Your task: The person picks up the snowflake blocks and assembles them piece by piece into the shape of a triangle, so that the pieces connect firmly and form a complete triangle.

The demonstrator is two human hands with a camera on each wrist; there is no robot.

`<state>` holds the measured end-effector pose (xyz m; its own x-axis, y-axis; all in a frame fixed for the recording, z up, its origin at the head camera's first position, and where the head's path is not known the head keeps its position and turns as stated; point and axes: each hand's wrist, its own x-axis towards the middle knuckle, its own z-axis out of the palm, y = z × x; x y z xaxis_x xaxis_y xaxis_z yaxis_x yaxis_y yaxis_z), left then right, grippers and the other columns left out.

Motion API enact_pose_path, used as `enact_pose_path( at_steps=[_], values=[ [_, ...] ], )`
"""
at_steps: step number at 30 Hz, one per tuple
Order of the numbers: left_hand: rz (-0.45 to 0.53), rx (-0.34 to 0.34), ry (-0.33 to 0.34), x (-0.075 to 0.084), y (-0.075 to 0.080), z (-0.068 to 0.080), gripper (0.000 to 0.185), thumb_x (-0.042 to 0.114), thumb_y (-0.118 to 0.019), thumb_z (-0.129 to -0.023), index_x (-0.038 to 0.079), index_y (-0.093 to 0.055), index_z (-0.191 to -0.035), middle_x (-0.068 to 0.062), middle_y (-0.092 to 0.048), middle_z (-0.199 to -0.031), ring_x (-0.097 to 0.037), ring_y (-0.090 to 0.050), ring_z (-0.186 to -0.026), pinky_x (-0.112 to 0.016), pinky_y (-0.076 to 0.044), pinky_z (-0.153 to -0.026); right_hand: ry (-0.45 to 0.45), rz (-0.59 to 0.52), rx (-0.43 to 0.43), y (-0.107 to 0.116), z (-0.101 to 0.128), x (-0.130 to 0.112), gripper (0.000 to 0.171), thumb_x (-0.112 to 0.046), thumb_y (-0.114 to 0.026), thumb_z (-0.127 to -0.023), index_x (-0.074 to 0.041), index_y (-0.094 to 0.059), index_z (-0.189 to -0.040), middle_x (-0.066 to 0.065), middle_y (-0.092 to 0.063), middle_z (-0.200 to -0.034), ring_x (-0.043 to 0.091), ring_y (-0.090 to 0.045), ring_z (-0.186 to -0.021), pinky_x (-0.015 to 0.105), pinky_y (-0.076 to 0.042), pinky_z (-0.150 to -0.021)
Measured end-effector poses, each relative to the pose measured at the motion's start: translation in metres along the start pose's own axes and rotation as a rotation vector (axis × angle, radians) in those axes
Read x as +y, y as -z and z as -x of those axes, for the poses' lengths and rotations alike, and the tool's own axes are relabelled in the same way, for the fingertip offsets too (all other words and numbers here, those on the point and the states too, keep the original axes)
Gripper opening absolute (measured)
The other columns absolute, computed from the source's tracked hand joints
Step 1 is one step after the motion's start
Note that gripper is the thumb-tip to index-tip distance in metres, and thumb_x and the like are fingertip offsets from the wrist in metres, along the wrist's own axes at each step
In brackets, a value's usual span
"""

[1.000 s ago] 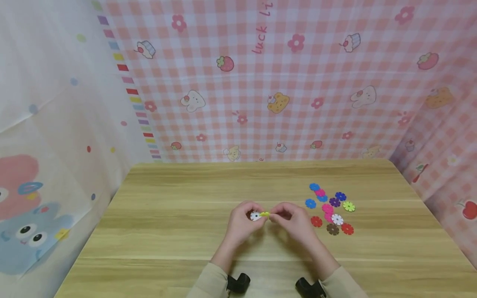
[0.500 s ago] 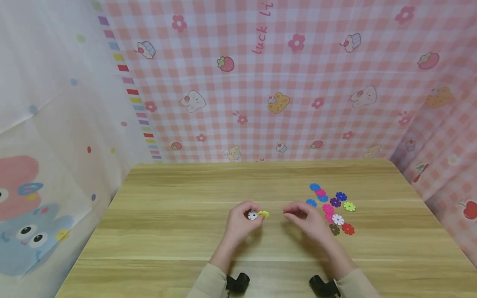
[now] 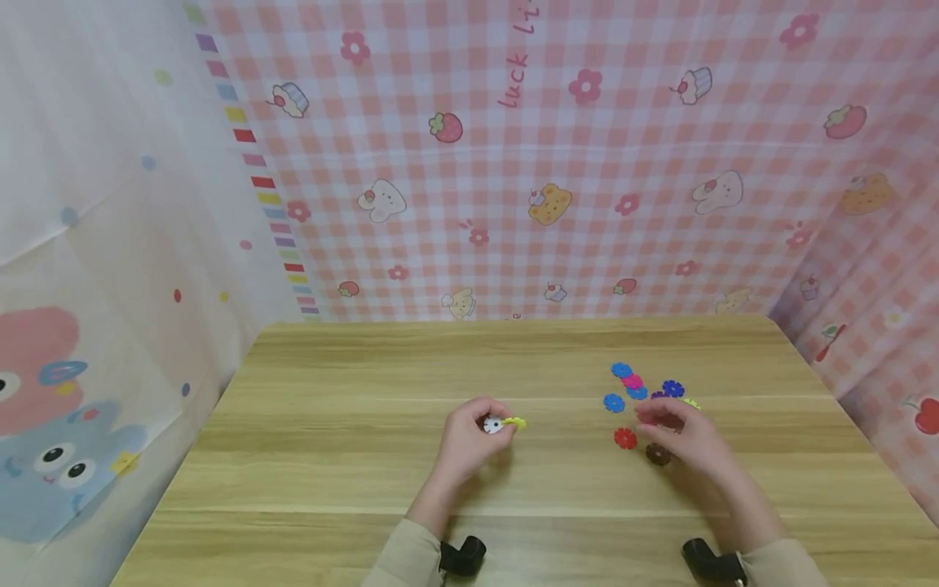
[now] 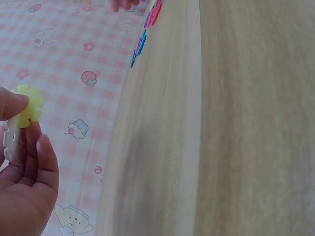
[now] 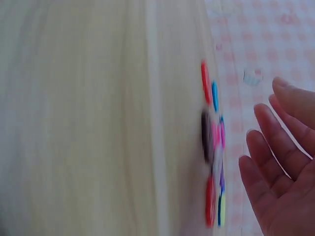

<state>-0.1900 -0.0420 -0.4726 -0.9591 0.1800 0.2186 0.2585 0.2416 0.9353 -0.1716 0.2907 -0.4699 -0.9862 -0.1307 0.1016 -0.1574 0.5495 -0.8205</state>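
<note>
My left hand [image 3: 473, 436] pinches a yellow flower-shaped disc [image 4: 32, 105] joined to a white flower-shaped disc [image 3: 492, 425], held over the middle of the table. In the left wrist view the thumb lies on the yellow disc, and the white disc [image 4: 12, 140] stands at an angle to it. My right hand [image 3: 685, 436] hovers above the pile of discs at the right, fingers loosely bent and nothing between them. A red disc [image 3: 625, 439] and a brown disc [image 3: 658, 454] lie just beside and below it. Several discs under the hand are hidden in the head view.
Blue discs [image 3: 614, 403], a pink disc [image 3: 632, 381] and a dark blue disc [image 3: 672, 388] lie behind the right hand on the wooden table [image 3: 330, 456]. A checked curtain [image 3: 499, 163] hangs along the table's far edge.
My right hand has let go of the yellow disc and moved right, over the pile of discs. The left hand keeps hold of the joined discs and has shifted slightly left.
</note>
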Motion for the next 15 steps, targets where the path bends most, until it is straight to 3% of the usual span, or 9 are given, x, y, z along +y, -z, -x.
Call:
enact_pose_path(
  at_steps=[8, 15],
  values=[
    [0.011, -0.016, 0.029, 0.001, 0.003, 0.001, 0.011, -0.001, -0.078, -0.077, 0.0, -0.071, -0.086, -0.012, -0.068, -0.087, -0.013, -0.055, -0.076, -0.021, -0.048, -0.065, -0.092, 0.13, -0.025, 0.028, 0.009, 0.021, 0.039, -0.021, -0.073, -0.091, 0.003, -0.064, -0.121, 0.018, -0.067, -0.115, 0.025, -0.063, -0.103, 0.02, -0.048, -0.082],
    [0.017, -0.025, 0.027, 0.004, 0.003, 0.001, 0.01, 0.0, -0.079, -0.078, 0.004, -0.073, -0.085, -0.006, -0.068, -0.088, -0.012, -0.053, -0.075, -0.021, -0.047, -0.064, -0.091, 0.192, -0.064, 0.037, 0.01, 0.031, 0.043, -0.023, -0.074, -0.09, 0.003, -0.064, -0.122, 0.018, -0.068, -0.117, 0.033, -0.062, -0.107, 0.035, -0.048, -0.088]
  ],
)
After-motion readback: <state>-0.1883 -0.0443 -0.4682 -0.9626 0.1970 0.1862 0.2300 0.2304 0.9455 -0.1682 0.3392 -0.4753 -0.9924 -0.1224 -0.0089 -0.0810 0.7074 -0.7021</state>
